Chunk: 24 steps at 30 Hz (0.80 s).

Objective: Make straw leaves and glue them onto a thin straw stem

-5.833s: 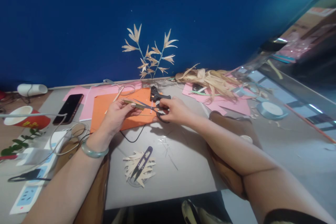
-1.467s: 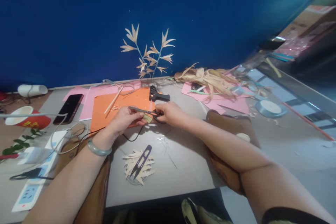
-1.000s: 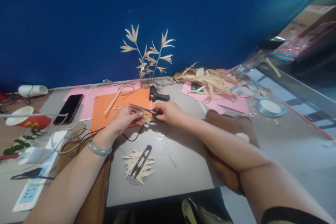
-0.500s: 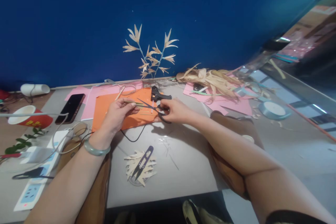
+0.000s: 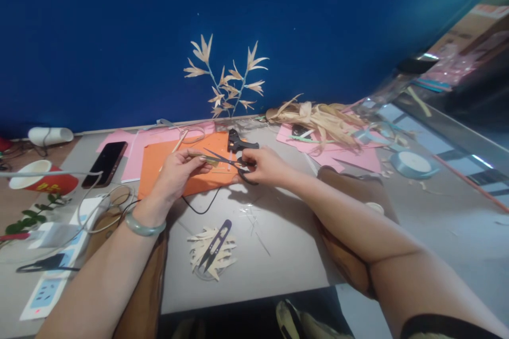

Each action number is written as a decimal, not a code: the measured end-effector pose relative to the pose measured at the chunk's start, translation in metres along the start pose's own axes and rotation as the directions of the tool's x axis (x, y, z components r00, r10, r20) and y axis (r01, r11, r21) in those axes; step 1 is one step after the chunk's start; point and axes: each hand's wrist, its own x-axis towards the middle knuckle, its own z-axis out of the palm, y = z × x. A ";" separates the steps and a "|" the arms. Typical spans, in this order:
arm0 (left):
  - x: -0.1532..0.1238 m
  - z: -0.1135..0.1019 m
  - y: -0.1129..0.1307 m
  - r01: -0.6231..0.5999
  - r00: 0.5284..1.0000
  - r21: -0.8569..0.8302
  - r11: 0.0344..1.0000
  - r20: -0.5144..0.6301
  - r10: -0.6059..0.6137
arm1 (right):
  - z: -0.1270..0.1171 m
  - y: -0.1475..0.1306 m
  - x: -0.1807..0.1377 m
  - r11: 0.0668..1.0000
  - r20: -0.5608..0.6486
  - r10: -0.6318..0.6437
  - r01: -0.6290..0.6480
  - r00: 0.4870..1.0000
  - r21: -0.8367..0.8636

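My left hand [image 5: 175, 172] pinches a thin tan husk strip [image 5: 203, 157] above the orange paper sheet [image 5: 163, 159]. My right hand [image 5: 267, 165] grips black-handled scissors [image 5: 233, 162], fingers through the loops, blades parted and pointing left at the strip. A jade bangle [image 5: 142, 225] circles my left wrist. Closer to me, a black thread snip [image 5: 215, 243] lies on a small pile of cut husk leaves [image 5: 199, 254].
A black glue gun [image 5: 238, 143] with its cord sits behind the scissors. A husk branch [image 5: 228, 85] stands against the blue wall. Dried husks [image 5: 318, 119] lie on pink paper; a ribbon spool [image 5: 413, 164] is at right. At left are a phone [image 5: 104, 163], red cup [image 5: 37, 180], power strip [image 5: 47, 286].
About a second ago both hands were lower, near the orange sheet's front edge; they have lifted slightly and moved back. The scissors still work at the strip.
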 end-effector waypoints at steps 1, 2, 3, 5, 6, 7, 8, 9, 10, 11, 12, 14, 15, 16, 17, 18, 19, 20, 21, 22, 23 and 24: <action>0.000 0.000 0.000 0.002 1.000 0.001 1.000 0.003 -0.002 | 0.000 0.000 0.000 1.000 -0.001 -0.001 0.001 1.000 0.003; 0.000 0.000 0.000 0.003 1.000 0.001 1.000 0.005 -0.003 | 0.000 0.000 0.000 1.000 0.000 0.001 -0.001 1.000 0.006; 0.000 0.000 0.000 0.004 1.000 0.002 1.000 0.008 -0.004 | 0.000 0.000 0.000 1.000 0.002 0.004 -0.004 1.000 0.008; 0.000 0.000 0.000 0.005 1.000 0.002 1.000 0.011 -0.005 | 0.000 0.000 0.000 1.000 0.010 0.013 -0.014 1.000 0.010; 0.000 0.000 -0.001 0.004 1.000 0.001 1.000 0.012 -0.004 | 0.000 0.000 0.000 1.000 0.014 0.017 -0.017 1.000 0.012; 0.000 0.000 -0.001 0.004 1.000 -0.001 1.000 0.014 -0.004 | 0.000 0.000 0.000 1.000 0.017 0.018 -0.018 1.000 0.015; 0.000 0.000 -0.001 0.003 1.000 -0.005 1.000 0.015 -0.003 | 0.000 0.000 0.000 1.000 0.018 0.019 -0.019 1.000 0.017; 0.000 0.000 -0.001 0.002 1.000 -0.008 1.000 0.015 -0.002 | 0.001 0.001 0.000 1.000 0.018 0.019 -0.020 1.000 0.019; -0.001 0.000 -0.001 0.001 1.000 -0.012 1.000 0.015 -0.001 | 0.001 0.001 0.000 1.000 0.019 0.020 -0.020 1.000 0.021; -0.001 0.000 -0.001 0.001 1.000 -0.015 1.000 0.015 0.000 | 0.001 0.001 0.000 1.000 0.020 0.021 -0.021 1.000 0.023; -0.001 0.001 -0.001 -0.001 1.000 -0.017 1.000 0.016 0.001 | 0.001 0.001 0.000 0.999 0.022 0.020 -0.021 1.000 0.024; -0.001 0.001 0.000 -0.001 1.000 -0.019 1.000 0.021 0.002 | 0.001 0.001 0.000 0.999 0.024 0.021 -0.022 1.000 0.027; -0.001 0.001 0.000 -0.001 1.000 -0.019 1.000 0.022 0.001 | 0.001 0.002 0.000 0.999 0.023 0.023 -0.023 0.999 0.029; -0.001 0.001 0.000 0.000 1.000 -0.019 1.000 0.020 0.001 | 0.001 0.002 0.000 0.999 0.022 0.026 -0.026 0.999 0.031; -0.001 0.001 0.000 0.002 1.000 -0.019 1.000 0.015 -0.002 | 0.001 0.002 0.000 0.999 0.020 0.029 -0.030 0.999 0.031; -0.001 0.002 0.001 0.005 1.000 -0.018 1.000 0.008 -0.005 | 0.001 0.001 0.000 0.999 0.015 0.034 -0.035 0.999 0.027; -0.001 0.002 0.001 0.008 1.000 -0.019 1.000 0.000 -0.008 | 0.001 0.001 0.000 0.999 0.010 0.038 -0.039 0.999 0.020; -0.002 0.002 0.001 0.011 1.000 -0.022 1.000 -0.006 -0.011 | 0.001 0.001 0.000 0.999 0.004 0.042 -0.042 0.999 0.010; -0.002 0.002 0.002 0.015 1.000 -0.026 1.000 -0.009 -0.015 | 0.002 0.001 0.000 0.999 -0.003 0.047 -0.047 0.999 -0.004; -0.002 0.003 0.002 0.018 1.000 -0.032 0.999 -0.011 -0.018 | 0.002 0.001 0.000 0.998 -0.009 0.052 -0.052 0.999 -0.019; -0.002 0.003 0.002 0.021 1.000 -0.037 0.999 -0.010 -0.021 | 0.002 0.001 0.000 0.998 -0.013 0.057 -0.057 0.998 -0.036; -0.002 0.003 0.002 0.022 1.000 -0.042 0.999 -0.009 -0.023 | 0.002 0.001 0.000 0.997 -0.018 0.062 -0.062 0.998 -0.053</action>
